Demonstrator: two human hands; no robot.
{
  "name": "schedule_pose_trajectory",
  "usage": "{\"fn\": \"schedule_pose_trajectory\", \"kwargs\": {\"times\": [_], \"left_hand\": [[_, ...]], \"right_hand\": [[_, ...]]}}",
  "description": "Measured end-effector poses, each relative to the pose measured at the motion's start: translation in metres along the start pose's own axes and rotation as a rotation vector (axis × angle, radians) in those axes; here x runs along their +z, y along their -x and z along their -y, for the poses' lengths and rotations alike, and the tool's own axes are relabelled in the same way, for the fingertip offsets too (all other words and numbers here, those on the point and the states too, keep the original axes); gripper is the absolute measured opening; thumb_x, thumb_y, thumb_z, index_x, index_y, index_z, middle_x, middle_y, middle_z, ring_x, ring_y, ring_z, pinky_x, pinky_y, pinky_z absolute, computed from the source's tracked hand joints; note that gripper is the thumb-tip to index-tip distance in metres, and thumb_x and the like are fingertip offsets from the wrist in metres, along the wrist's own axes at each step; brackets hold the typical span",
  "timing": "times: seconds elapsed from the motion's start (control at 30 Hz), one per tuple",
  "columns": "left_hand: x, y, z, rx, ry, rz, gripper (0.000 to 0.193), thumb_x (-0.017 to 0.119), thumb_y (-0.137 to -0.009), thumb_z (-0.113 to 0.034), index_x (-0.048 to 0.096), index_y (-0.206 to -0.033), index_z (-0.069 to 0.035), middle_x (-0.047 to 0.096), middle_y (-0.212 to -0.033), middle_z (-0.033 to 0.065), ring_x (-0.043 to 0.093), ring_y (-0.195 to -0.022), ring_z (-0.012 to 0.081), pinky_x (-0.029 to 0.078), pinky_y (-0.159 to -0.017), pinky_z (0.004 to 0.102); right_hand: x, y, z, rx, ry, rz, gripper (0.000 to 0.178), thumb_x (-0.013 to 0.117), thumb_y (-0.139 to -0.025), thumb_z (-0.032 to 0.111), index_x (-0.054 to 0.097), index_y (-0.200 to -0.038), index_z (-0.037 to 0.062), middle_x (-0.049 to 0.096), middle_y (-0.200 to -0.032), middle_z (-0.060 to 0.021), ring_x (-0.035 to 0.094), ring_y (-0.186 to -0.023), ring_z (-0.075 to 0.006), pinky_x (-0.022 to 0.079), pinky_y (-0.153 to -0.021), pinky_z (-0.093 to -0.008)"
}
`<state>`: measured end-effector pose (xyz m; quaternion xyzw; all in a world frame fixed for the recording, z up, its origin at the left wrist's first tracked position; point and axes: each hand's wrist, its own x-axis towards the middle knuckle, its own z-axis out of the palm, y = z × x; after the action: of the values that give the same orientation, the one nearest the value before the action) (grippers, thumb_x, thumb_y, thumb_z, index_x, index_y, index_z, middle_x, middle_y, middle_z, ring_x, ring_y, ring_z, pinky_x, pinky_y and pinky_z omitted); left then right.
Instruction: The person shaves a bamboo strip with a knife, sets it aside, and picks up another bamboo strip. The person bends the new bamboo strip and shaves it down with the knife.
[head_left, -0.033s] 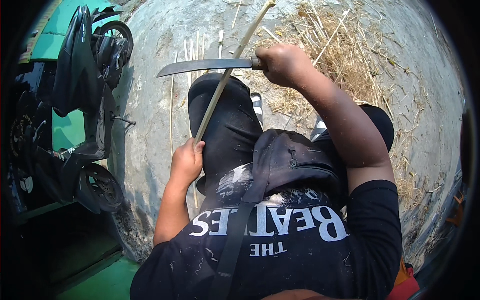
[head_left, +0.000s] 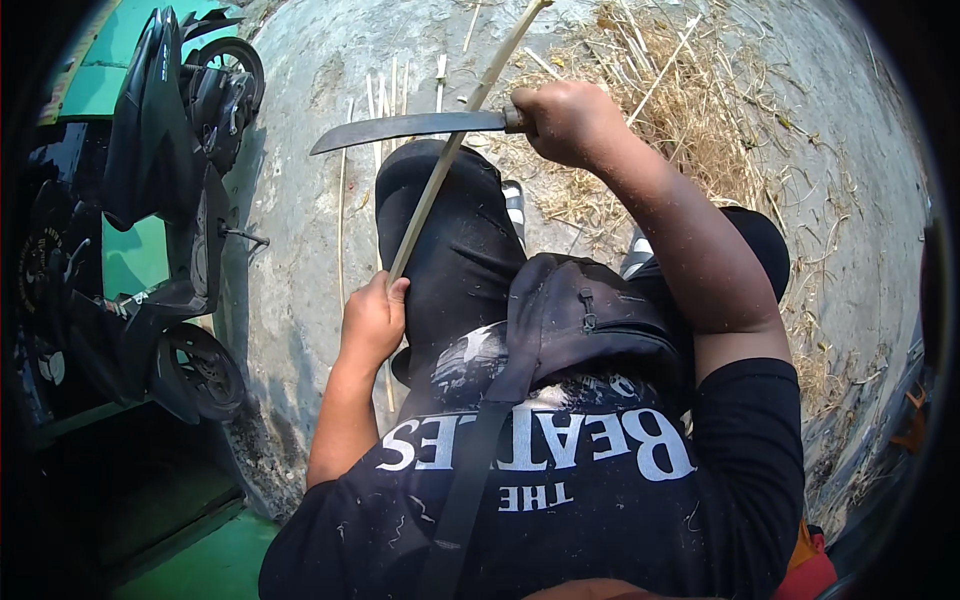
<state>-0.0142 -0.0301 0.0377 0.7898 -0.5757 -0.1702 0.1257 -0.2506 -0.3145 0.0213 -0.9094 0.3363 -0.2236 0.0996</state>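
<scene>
My right hand (head_left: 570, 122) is closed round the wooden handle of a machete (head_left: 405, 130). Its long, slightly curved blade points left and crosses a pale bamboo strip (head_left: 432, 190) above my left knee. The blade appears to touch the strip where they cross. Closed on the strip's near end is my left hand (head_left: 375, 318), with the thumb lying along it. From there the strip slants up over my thigh to the far edge of the view, tilted to the right.
Beyond my knees, several thin bamboo strips (head_left: 342, 215) lie on the grey concrete ground (head_left: 300, 60). A heap of pale shavings (head_left: 690, 120) spreads to the right. At the left stands a black motorbike (head_left: 160, 190). A dark bag (head_left: 590, 310) rests across my lap.
</scene>
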Motion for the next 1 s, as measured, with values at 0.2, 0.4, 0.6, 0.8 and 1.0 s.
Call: {"fn": "schedule_pose_trajectory", "kwargs": {"times": [0.2,0.4,0.6,0.8,1.0], "left_hand": [[-0.006,-0.007,-0.012,0.007,-0.007,0.022,0.040,0.054,-0.103,-0.036,0.059,-0.090,0.002,0.063,-0.076,0.0284,0.062,-0.078,0.0520,0.048,-0.065,0.0542],[0.005,0.002,-0.002,-0.001,-0.012,-0.045,0.041,0.054,-0.103,-0.037,0.060,-0.090,0.002,0.063,-0.076,0.0285,0.061,-0.076,0.0523,0.048,-0.064,0.0550],[0.000,-0.008,-0.006,0.059,0.017,-0.028,0.040,0.054,-0.104,-0.035,0.058,-0.088,0.002,0.061,-0.073,0.0282,0.061,-0.073,0.0522,0.047,-0.062,0.0547],[0.008,0.002,-0.003,0.023,0.006,-0.074,0.039,0.055,-0.103,-0.034,0.058,-0.089,0.003,0.062,-0.073,0.0280,0.061,-0.072,0.0518,0.047,-0.061,0.0542],[-0.007,-0.010,-0.014,0.039,-0.016,-0.018,0.040,0.054,-0.103,-0.034,0.058,-0.088,0.003,0.062,-0.073,0.0282,0.061,-0.073,0.0519,0.047,-0.063,0.0558]], "right_hand": [[0.008,0.000,-0.036,0.191,-0.079,0.011,0.007,0.066,-0.087,0.016,0.066,-0.091,0.0098,0.069,-0.079,-0.0185,0.069,-0.078,-0.0395,0.055,-0.067,-0.0487],[0.005,0.001,0.000,-0.088,0.004,-0.032,0.007,0.067,-0.086,0.017,0.065,-0.088,0.0113,0.067,-0.073,-0.0149,0.069,-0.073,-0.0376,0.055,-0.063,-0.0472],[0.012,0.000,-0.047,0.176,-0.061,-0.072,0.010,0.067,-0.088,0.019,0.065,-0.091,0.0102,0.067,-0.076,-0.0193,0.068,-0.074,-0.0405,0.054,-0.063,-0.0507],[0.006,-0.003,0.005,-0.125,0.099,0.009,0.011,0.070,-0.085,0.023,0.063,-0.084,0.0137,0.065,-0.069,-0.0105,0.070,-0.070,-0.0347,0.056,-0.063,-0.0469],[0.009,-0.002,-0.065,0.275,-0.050,-0.032,0.009,0.067,-0.090,0.021,0.067,-0.093,0.0128,0.069,-0.078,-0.0143,0.070,-0.074,-0.0353,0.055,-0.063,-0.0469]]}}
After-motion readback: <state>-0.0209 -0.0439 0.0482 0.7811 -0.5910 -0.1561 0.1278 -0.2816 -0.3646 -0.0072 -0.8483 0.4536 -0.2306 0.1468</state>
